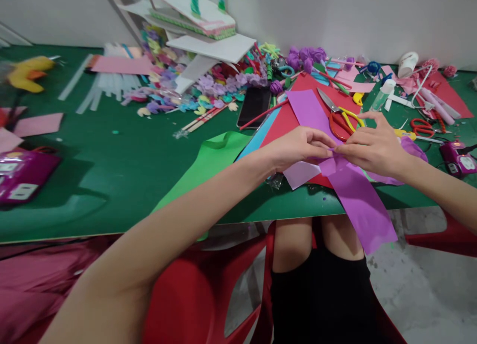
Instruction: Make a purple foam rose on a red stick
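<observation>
Forearms reach forward, left hand (298,146) and right hand (372,147) meeting, fingers pinching the purple paper strip (363,205).

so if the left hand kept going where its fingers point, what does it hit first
Probably the right hand, fingertips first: the left hand points straight at it across the purple strip both pinch.

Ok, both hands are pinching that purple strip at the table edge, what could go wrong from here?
The purple strip hangs well past the table edge; if the left hand or right hand loosens, it could slide to the floor. The scissors lie just beyond both hands, so a forward reach might meet the blades. Tight pinching may crease the strip.
</observation>
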A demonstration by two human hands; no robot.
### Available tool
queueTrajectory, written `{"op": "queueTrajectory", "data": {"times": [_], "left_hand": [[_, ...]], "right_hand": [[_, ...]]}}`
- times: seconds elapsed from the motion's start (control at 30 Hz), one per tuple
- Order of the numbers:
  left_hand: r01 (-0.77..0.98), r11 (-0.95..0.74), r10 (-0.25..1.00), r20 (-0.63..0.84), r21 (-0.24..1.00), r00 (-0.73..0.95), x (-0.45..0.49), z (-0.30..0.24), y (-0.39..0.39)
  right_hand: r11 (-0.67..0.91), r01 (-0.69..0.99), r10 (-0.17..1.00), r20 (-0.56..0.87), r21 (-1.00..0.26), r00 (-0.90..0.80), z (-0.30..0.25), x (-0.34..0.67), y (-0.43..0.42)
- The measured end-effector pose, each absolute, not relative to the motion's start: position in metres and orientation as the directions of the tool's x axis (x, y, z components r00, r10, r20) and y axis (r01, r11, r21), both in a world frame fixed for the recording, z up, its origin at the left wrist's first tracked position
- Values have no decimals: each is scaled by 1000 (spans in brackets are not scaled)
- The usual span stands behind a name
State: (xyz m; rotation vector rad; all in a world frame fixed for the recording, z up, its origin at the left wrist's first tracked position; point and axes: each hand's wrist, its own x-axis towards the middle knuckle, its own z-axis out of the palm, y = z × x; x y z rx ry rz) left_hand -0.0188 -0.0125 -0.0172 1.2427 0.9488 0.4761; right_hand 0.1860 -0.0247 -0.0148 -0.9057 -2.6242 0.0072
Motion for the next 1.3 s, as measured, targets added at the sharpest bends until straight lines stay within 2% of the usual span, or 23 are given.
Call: {"op": "queueTrajectory", "data": {"times": [0.13, 0.23, 0.33, 0.5, 0.63, 0.73, 0.93, 1.07, 1.17, 1.3], "left_hand": [[231, 250, 700, -341, 940, 627, -23, -22, -7], [262, 223, 673, -343, 939, 655, -23, -22, -6], [272, 253, 659, -372, 928, 654, -22, -21, -8], [254, 316, 595, -399, 914, 698, -22, -20, -10], [245, 261, 644, -357, 934, 677, -22, -18, -13], [237, 135, 728, -259, 962, 635, -20, -15, -17], [275, -53, 793, -127, 960, 596, -16, -12, -24], [299, -84, 805, -112, 951, 583, -17, -13, -27], [246, -74, 793, -92, 966, 602, -17, -14, -28], [226, 26, 807, -154, 974, 570, -15, -14, -30]], "right_hand": [[815, 571, 567, 327, -94, -756, -13, 190, -25], [843, 537, 509, 362, -26, -781, -12, 192, -25], [861, 502, 445, 363, 76, -818, -11, 193, -26], [852, 503, 450, 287, 146, -846, -7, 194, -29], [842, 505, 432, 324, 190, -842, -9, 194, -31], [817, 563, 493, 356, 123, -794, -13, 192, -32], [757, 632, 631, 434, -164, -643, -16, 187, -34], [687, 671, 706, 474, -279, -526, -13, 184, -38], [636, 686, 756, 464, -354, -461, -12, 182, -40], [640, 691, 755, 443, -335, -484, -13, 182, -39]]}}
